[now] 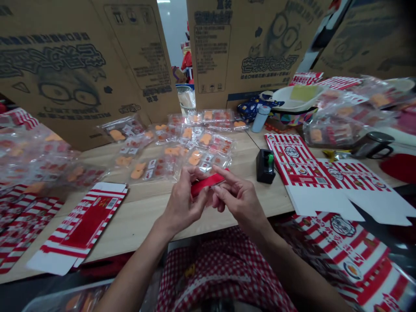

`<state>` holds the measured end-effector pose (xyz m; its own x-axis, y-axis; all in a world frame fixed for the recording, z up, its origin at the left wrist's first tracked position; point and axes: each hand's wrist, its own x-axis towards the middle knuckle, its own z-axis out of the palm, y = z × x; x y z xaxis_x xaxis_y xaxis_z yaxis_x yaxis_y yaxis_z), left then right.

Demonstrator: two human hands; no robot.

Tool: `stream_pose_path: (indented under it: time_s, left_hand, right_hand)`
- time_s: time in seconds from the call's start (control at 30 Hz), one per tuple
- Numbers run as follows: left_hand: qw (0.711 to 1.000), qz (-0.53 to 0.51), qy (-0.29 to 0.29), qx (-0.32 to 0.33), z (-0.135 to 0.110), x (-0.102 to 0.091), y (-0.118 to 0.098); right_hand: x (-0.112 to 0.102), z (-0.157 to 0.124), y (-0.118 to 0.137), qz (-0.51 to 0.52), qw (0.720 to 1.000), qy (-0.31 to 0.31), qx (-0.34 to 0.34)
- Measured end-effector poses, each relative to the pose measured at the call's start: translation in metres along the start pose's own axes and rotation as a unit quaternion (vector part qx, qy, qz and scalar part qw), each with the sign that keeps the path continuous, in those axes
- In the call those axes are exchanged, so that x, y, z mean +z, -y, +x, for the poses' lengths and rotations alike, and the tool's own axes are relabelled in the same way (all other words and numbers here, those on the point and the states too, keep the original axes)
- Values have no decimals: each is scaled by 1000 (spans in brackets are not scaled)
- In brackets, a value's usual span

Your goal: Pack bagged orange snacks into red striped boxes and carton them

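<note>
Both hands meet over the front of the table around a narrow red piece (209,183), glossy and flat-looking; its exact kind cannot be made out. My left hand (188,195) grips its left end between thumb and fingers. At the other end, my right hand (235,190) pinches it, index finger along the top edge and thumb below. Just beyond the hands lie several clear plastic packs (152,167) with orange shaped pieces and small red and white sachets. A flattened red-and-white striped carton (86,221) rests to the left of my left hand.
A black tape dispenser (265,167) stands right of my hands, beside striped flat cartons (299,164). Behind are a pale blue bottle (261,118), a metal mug (372,145) and large cardboard boxes (130,108). More plastic packs (29,151) pile up at left.
</note>
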<state>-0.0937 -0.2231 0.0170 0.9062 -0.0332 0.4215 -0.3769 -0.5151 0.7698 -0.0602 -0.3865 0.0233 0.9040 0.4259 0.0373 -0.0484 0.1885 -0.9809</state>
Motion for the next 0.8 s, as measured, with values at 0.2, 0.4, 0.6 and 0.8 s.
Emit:
stream_pose_path:
  time_s: [0.2,0.4,0.6,0.8]
  left_hand:
    - [999,29,10,35,0,-4,-2]
    - [997,58,35,47,4,-6,-6]
    - [993,-14,-23,-111,18,3,-9]
    - [996,17,41,-79,25,-8,-4]
  right_hand:
    - [10,6,-16,-25,997,-71,21]
    - [11,3,-25,-55,995,-79,-24]
    - [12,0,-36,-56,993,-84,-62]
    - [15,3,-37,-45,994,-87,-52]
